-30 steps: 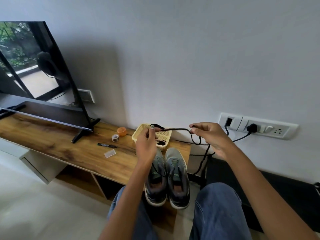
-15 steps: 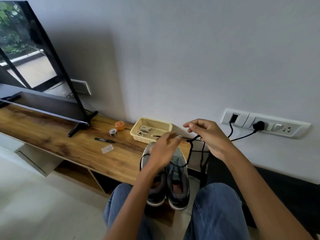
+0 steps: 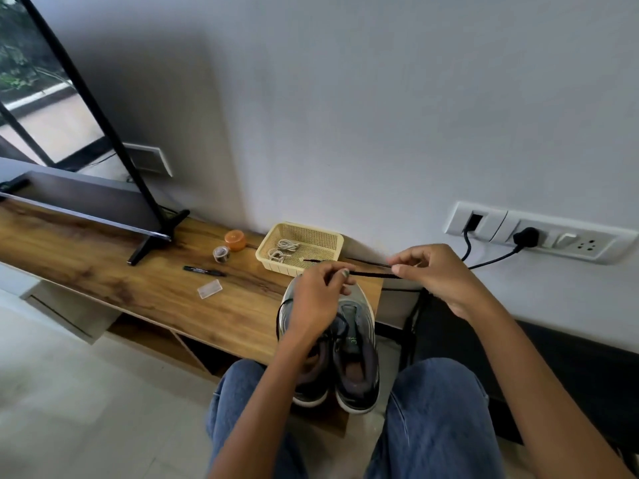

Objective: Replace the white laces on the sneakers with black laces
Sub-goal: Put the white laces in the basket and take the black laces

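At the centre of the frame, the left hand (image 3: 316, 299) and right hand (image 3: 434, 274) each pinched the black lace (image 3: 371, 274), stretched taut between them above the sneakers (image 3: 349, 344) at the lower middle. The white laces (image 3: 283, 248) already lay in the yellow basket (image 3: 332, 236) just behind, so removal looked done. A black strand looped by the left shoe suggested threading had begun; how many eyelets were filled could not be told.

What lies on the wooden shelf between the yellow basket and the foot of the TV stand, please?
In the head view, an orange lid and a small tape roll sit between the basket and the stand foot; a black marker lies nearer.
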